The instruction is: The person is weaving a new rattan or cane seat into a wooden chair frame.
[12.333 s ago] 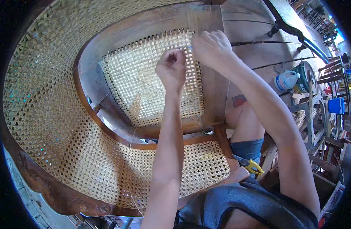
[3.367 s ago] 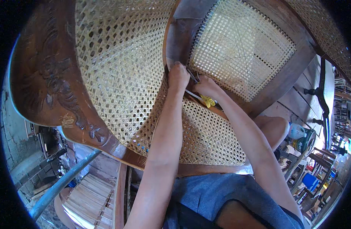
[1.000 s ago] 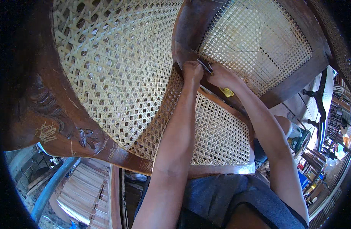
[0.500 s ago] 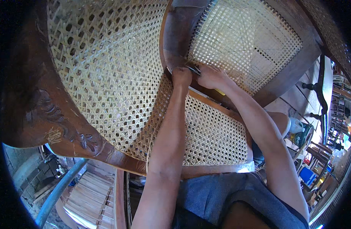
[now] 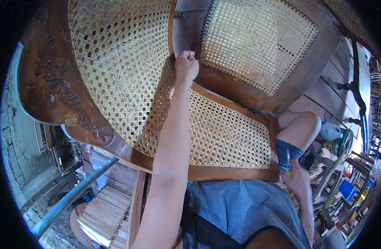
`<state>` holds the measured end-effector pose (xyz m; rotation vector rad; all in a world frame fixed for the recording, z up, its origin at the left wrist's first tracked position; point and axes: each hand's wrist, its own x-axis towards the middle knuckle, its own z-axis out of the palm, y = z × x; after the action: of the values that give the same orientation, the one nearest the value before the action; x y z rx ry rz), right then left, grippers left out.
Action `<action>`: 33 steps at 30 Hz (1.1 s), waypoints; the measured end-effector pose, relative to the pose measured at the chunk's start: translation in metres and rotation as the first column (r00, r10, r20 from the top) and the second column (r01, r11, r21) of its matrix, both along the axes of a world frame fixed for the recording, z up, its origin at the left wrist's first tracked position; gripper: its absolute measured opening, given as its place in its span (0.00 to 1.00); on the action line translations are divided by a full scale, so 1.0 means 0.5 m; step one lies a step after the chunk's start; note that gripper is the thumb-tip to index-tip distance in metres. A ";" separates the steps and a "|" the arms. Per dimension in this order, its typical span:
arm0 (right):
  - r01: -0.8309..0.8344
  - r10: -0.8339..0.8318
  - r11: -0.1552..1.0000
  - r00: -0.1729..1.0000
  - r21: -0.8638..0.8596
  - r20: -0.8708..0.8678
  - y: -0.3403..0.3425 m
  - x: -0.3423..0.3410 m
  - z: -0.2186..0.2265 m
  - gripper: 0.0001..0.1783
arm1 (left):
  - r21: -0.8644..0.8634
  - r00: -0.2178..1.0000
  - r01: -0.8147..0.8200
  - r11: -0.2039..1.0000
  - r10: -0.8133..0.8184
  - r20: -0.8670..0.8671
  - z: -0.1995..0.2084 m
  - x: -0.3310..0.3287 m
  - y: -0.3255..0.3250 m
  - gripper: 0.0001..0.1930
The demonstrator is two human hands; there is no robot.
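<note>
My left hand [image 5: 186, 68] is raised with its fingers closed in a pinch beside the dark wooden frame, where two cane panels meet. What it pinches, if anything, is too small to make out. My right hand [image 5: 297, 177] is low at the right, beside my knee, smeared by motion. It is closed around a tool with yellow parts [image 5: 290, 174], whose kind is blurred. A large woven cane panel [image 5: 116, 74] curves at the left. A finished cane seat panel [image 5: 228, 133] lies close to my lap. Beyond my left hand is a cane panel [image 5: 248, 45] with an open square weave.
A carved wooden chair edge [image 5: 53, 83] runs along the left. Below it are a blue-grey pipe [image 5: 74, 195] and a slatted wooden piece [image 5: 103, 211]. At the right are a plastic bottle [image 5: 330, 131], a blue object [image 5: 347, 189] and stacked wooden furniture parts [image 5: 356, 170].
My right hand has left the spot beside my left hand and moved down to the right, near my knee, with the tool. My left hand is slightly higher and further left.
</note>
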<state>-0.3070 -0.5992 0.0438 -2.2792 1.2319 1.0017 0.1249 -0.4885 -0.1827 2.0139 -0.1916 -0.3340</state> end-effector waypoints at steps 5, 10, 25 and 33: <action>0.224 -0.216 0.974 0.924 0.010 0.314 0.059 -0.089 -0.079 0.25 | 0.124 0.954 0.198 0.972 -0.220 0.205 0.112 0.029 -0.001 0.12; 0.188 -0.121 0.968 0.929 -0.165 0.349 0.057 -0.099 -0.096 0.28 | 0.286 0.903 0.243 0.927 -0.324 0.281 0.170 0.042 0.012 0.12; 0.224 -0.222 0.974 0.884 0.044 0.412 -0.032 -0.086 -0.084 0.15 | 0.259 0.914 0.314 0.914 -0.364 0.178 0.107 -0.012 0.020 0.08; 0.158 -0.279 0.960 0.643 0.233 0.714 -0.110 0.055 -0.066 0.10 | 0.310 0.940 0.268 0.912 -0.319 0.125 0.042 -0.008 0.007 0.06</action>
<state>-0.2793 -0.6541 0.0110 -1.9992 0.9717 0.0102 0.1210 -0.4849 -0.1619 2.3088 -0.5919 -0.3942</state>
